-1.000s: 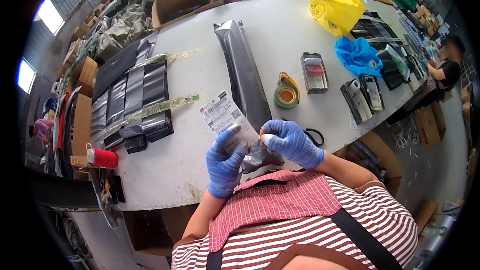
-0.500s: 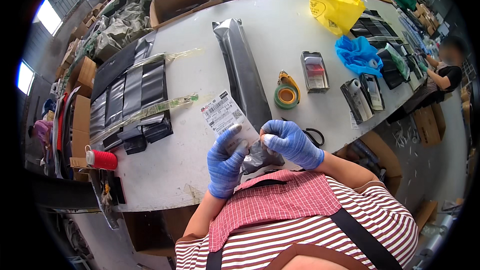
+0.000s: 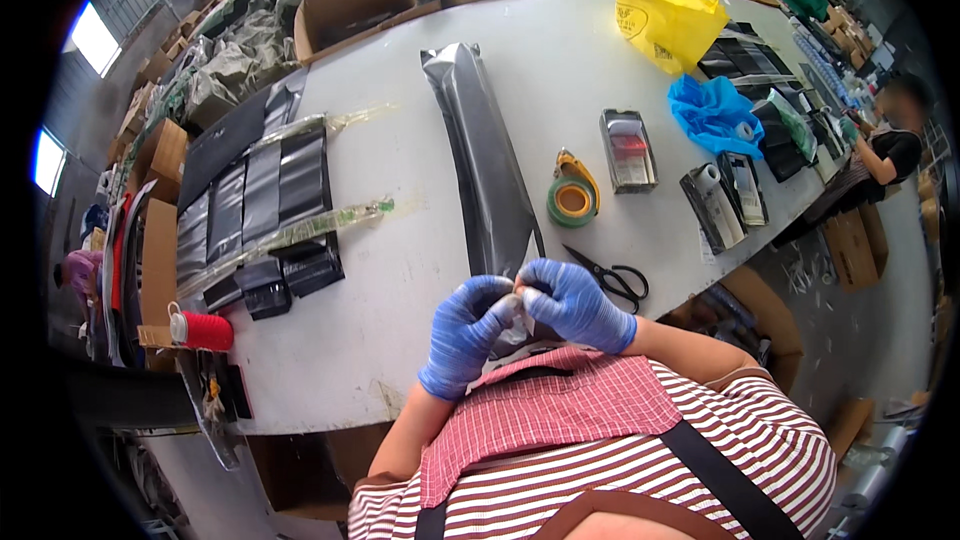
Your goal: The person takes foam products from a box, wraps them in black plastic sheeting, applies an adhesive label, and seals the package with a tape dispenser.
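Observation:
Both of my hands wear blue gloves and meet over the near end of a long dark grey plastic package (image 3: 480, 150). My left hand (image 3: 467, 330) is closed, with its thumb and fingertips pinching a white label (image 3: 528, 250). That label now stands nearly edge-on, so little of its face shows. My right hand (image 3: 580, 305) is closed too, pinching at the label's edge right beside the left fingertips. The exact grip at the fingertips is too small to make out. Black-handled scissors (image 3: 625, 285) lie just right of my right hand.
A tape dispenser (image 3: 573, 195), an open small box (image 3: 630, 150), a blue bag (image 3: 715, 115) and a yellow bag (image 3: 670, 25) are on the white table (image 3: 390, 180). Black packages (image 3: 260, 190) lie left, near a red spool (image 3: 205, 330). A co-worker (image 3: 885, 145) stands at the right.
The label has turned from face-up to nearly edge-on. My left hand has shifted right, up against the right hand, which moved slightly nearer me. More of the scissors shows.

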The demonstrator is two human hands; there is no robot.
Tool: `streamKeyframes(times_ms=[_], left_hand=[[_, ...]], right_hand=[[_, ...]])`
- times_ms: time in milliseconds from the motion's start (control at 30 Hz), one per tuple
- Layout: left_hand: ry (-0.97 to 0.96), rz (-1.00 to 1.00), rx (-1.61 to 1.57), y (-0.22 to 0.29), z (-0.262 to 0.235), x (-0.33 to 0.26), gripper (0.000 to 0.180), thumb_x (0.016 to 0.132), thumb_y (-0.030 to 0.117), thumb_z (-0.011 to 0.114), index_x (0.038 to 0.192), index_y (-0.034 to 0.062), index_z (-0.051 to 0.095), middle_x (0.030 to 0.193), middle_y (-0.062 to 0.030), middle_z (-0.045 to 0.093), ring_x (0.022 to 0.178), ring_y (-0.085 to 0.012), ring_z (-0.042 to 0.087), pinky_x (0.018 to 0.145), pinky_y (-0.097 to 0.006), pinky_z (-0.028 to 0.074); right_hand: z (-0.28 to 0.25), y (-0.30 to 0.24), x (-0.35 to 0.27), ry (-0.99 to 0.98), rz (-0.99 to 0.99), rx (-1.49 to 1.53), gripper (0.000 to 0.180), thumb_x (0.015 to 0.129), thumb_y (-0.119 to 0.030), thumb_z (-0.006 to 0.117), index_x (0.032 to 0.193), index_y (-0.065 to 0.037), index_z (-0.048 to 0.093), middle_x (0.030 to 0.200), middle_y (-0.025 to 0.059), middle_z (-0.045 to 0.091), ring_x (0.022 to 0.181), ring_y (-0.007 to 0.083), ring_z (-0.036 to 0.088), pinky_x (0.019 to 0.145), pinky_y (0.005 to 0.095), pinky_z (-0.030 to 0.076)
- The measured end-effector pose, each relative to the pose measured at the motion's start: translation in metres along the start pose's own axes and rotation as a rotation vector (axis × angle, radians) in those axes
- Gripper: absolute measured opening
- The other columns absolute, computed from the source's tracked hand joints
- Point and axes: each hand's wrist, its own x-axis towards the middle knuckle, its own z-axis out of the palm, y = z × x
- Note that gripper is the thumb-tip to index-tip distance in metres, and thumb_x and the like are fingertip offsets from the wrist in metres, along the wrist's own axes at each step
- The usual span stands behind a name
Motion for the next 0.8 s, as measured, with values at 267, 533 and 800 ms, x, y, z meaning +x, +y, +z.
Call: streamKeyframes(times_ms=[267,533,800], left_hand=[[-0.048,-0.078,-0.039,-0.009,-0.013,0.019,0.022,0.092,0.013,0.066,0.108,-0.0014,0.066,0.089,-0.0059,0.07,0.076,-0.0101,0.064,0.067,-0.022,0.052],[-0.108,-0.056,0.099,-0.001,-0.015,0.029,0.019,0.093,0.016,0.055,0.094,-0.0022,0.062,0.065,-0.0072,0.062,0.052,-0.0118,0.055,0.049,-0.024,0.044],[-0.056,-0.133,-0.016,-0.031,-0.043,0.075,0.011,0.092,0.013,0.057,0.092,0.0023,0.06,0.072,-0.002,0.058,0.063,-0.0106,0.055,0.057,-0.026,0.046]], right_hand=[[-0.002,0.011,0.012,0.076,-0.227,-0.299,0.011,0.085,-0.007,0.061,0.092,0.0,0.064,0.074,0.0141,0.063,0.065,0.022,0.063,0.062,0.0319,0.051],[-0.002,0.018,0.023,0.021,-0.227,-0.451,0.013,0.084,-0.018,0.063,0.086,-0.006,0.063,0.078,0.0179,0.064,0.069,0.0351,0.063,0.062,0.041,0.05],[-0.068,0.053,0.001,0.1,-0.168,-0.763,0.019,0.079,-0.024,0.065,0.081,-0.005,0.06,0.077,0.0189,0.061,0.073,0.0401,0.06,0.065,0.0469,0.048]])
